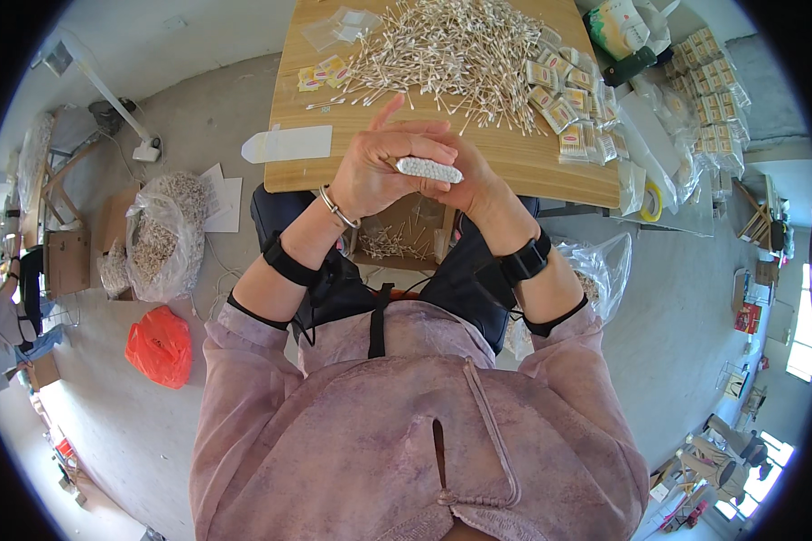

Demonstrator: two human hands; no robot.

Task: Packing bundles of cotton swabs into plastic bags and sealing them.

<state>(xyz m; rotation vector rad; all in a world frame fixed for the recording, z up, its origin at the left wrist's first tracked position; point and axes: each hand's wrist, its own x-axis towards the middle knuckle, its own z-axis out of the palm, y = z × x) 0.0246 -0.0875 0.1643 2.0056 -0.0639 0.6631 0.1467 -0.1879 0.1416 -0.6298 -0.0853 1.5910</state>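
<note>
A tight bundle of cotton swabs [429, 169] sits between my hands, its white tips facing me in an even block. My left hand [379, 164] is closed round the bundle's left side, with a finger raised above. From the other side my right hand [476, 185] cups the bundle; its fingertips are partly hidden behind the left hand. Beyond them a big heap of loose cotton swabs [447, 59] covers the wooden table [379, 173]. A white card strip [289, 144] lies left of my hands. Packed bags of swabs [576, 95] are piled at the heap's right.
Under the table edge, between my legs, stands a cardboard box [397, 261] with loose swabs. Small yellow packets [323, 74] lie at the table's left. A yellow tape roll [651, 201] is at the right. A swab-filled clear bag [165, 239] and a red bag [159, 347] stand on the floor.
</note>
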